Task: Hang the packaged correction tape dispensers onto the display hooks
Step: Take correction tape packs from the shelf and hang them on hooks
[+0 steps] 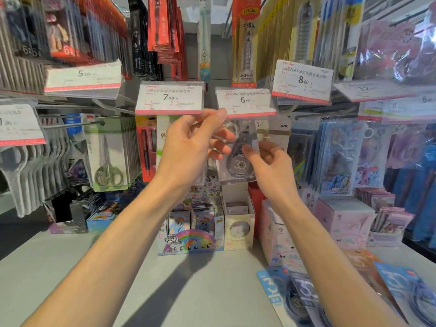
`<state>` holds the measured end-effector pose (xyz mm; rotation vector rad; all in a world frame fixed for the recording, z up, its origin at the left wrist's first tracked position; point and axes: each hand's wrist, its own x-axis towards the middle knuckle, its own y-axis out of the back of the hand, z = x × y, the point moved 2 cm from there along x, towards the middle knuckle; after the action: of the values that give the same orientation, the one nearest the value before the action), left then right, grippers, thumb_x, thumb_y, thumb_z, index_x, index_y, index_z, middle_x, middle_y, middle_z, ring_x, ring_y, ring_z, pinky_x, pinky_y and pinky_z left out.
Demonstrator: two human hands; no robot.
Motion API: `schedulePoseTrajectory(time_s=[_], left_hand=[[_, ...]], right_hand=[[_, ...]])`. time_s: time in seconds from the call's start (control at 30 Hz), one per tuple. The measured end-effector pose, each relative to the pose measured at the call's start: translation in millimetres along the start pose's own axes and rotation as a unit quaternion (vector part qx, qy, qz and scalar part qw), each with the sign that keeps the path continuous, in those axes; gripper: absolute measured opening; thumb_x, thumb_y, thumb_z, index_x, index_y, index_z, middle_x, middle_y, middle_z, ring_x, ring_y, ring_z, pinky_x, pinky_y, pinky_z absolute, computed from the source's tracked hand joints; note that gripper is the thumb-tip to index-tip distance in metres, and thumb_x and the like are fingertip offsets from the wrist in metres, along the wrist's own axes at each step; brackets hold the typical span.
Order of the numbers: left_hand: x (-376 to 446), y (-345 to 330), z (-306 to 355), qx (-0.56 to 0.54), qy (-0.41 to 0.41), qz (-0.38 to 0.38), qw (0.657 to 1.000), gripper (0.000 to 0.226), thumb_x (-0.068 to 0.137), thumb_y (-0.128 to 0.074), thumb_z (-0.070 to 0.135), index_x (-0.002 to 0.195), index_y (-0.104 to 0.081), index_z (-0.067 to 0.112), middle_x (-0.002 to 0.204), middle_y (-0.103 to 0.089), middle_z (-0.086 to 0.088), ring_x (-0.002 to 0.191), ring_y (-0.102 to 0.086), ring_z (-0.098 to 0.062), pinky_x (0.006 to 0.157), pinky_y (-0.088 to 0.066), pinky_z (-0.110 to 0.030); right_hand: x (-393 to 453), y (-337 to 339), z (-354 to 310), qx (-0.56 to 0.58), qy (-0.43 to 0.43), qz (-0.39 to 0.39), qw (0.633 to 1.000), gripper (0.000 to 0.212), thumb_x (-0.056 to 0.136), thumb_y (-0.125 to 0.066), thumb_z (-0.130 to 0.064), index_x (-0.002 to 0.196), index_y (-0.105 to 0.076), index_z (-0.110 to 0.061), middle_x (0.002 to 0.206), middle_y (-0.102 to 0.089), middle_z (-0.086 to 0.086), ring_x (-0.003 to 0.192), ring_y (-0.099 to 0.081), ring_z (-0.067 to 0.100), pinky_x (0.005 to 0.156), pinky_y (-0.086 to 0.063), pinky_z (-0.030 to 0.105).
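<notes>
Far left: scissors packs point(109, 159) hang in rows on their hooks, not my concern. Next over, the 7.90 price tag point(169, 98), and just under it my left hand point(188, 147), thumb and fingers pinching the upper left edge of the clear correction tape pack point(239, 153). The pack is raised right below the 6.00 price tag point(245, 101); the hook behind that tag is hidden, so I cannot tell whether the hang hole is on it yet. My right hand point(266, 159) pinches the pack's right side at mid-height, steadying it. Step in hand, as I judge it: lining the pack's hole up with the hook end. Next move calls for levelling the top and sliding it straight back. Lower right, on the bench point(165, 291), more blue-carded packs point(330, 300) wait.
</notes>
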<state>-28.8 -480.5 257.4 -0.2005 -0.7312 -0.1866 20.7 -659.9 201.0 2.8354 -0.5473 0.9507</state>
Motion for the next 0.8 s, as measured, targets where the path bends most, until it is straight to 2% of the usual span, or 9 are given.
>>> schedulePoseTrajectory(time_s=[0.13,0.2,0.27,0.33,0.4,0.43,0.5,0.63,0.8], left_hand=[[8,0,-9,0.044,-0.002,0.015,0.999,0.007,0.099,-0.065,0.018,0.094,-0.067,0.014,0.074,-0.074,-0.001,0.058,-0.066,-0.013,0.055,-0.053,-0.023],[10,3,-13,0.067,-0.01,0.017,0.998,0.005,0.1,-0.064,0.015,0.095,-0.065,0.013,0.075,-0.074,-0.002,0.059,-0.066,-0.014,0.056,-0.052,-0.023],[10,4,-17,0.078,-0.015,0.017,0.997,0.006,0.101,-0.063,0.013,0.095,-0.064,0.015,0.076,-0.073,-0.002,0.059,-0.066,-0.014,0.056,-0.052,-0.023],[9,5,-19,0.086,-0.019,0.023,0.996,0.009,0.101,-0.062,0.013,0.094,-0.064,0.018,0.074,-0.073,0.001,0.059,-0.066,-0.012,0.056,-0.052,-0.022],[7,7,-21,0.097,-0.023,0.027,0.995,0.01,0.101,-0.062,0.013,0.095,-0.064,0.021,0.077,-0.074,0.002,0.062,-0.068,-0.011,0.058,-0.052,-0.022],[6,9,-22,0.103,-0.023,0.028,0.994,0.008,0.101,-0.063,0.014,0.096,-0.065,0.021,0.08,-0.075,0.001,0.064,-0.069,-0.011,0.059,-0.054,-0.023],[0,16,-25,0.117,-0.02,0.025,0.993,0.005,0.1,-0.064,0.017,0.099,-0.067,0.021,0.09,-0.078,-0.002,0.072,-0.073,-0.013,0.064,-0.057,-0.025],[-28,33,-39,0.113,0.019,0.018,0.993,0.007,0.098,-0.067,0.021,0.104,-0.07,0.024,0.105,-0.077,-0.004,0.083,-0.076,-0.015,0.071,-0.06,-0.027],[-87,48,-65,0.042,0.086,0.053,0.994,0.012,0.097,-0.066,0.011,0.095,-0.071,0.022,0.086,-0.08,0.006,0.068,-0.074,-0.009,0.061,-0.056,-0.019]], right_hand=[[6,-11,9,-0.043,-0.017,-0.004,0.999,0.014,0.095,-0.071,-0.043,0.097,-0.062,-0.032,0.085,-0.072,-0.014,0.08,-0.067,-0.006,0.071,-0.05,0.018],[11,-16,15,-0.055,-0.018,-0.004,0.998,0.02,0.096,-0.071,-0.041,0.093,-0.064,-0.022,0.076,-0.069,-0.004,0.066,-0.062,-0.008,0.063,-0.046,0.015],[16,-21,20,-0.073,-0.035,-0.003,0.997,0.026,0.096,-0.07,-0.045,0.087,-0.062,-0.022,0.072,-0.062,0.0,0.06,-0.058,-0.002,0.056,-0.043,0.01],[20,-23,25,-0.094,-0.061,-0.016,0.994,0.037,0.095,-0.067,-0.053,0.1,-0.065,-0.016,0.083,-0.06,0.0,0.073,-0.058,0.009,0.061,-0.042,0.016],[20,-23,27,-0.105,-0.086,-0.034,0.99,0.059,0.095,-0.064,-0.058,0.126,-0.063,-0.008,0.106,-0.066,0.0,0.095,-0.063,0.015,0.079,-0.046,0.025],[17,-21,27,-0.101,-0.099,-0.04,0.989,0.061,0.096,-0.064,-0.056,0.133,-0.061,-0.007,0.114,-0.068,-0.001,0.102,-0.065,0.016,0.089,-0.051,0.03],[4,-15,25,-0.068,-0.113,-0.051,0.99,0.053,0.098,-0.066,-0.046,0.134,-0.06,-0.008,0.108,-0.072,-0.004,0.098,-0.073,0.016,0.095,-0.06,0.041],[-39,9,23,-0.001,-0.153,-0.065,0.986,0.044,0.099,-0.068,-0.036,0.136,-0.056,-0.013,0.101,-0.079,0.0,0.091,-0.079,0.014,0.085,-0.064,0.028],[-106,52,22,0.03,-0.189,-0.004,0.982,0.019,0.101,-0.067,-0.02,0.117,-0.066,-0.01,0.095,-0.082,0.007,0.082,-0.077,0.016,0.075,-0.063,0.029]])
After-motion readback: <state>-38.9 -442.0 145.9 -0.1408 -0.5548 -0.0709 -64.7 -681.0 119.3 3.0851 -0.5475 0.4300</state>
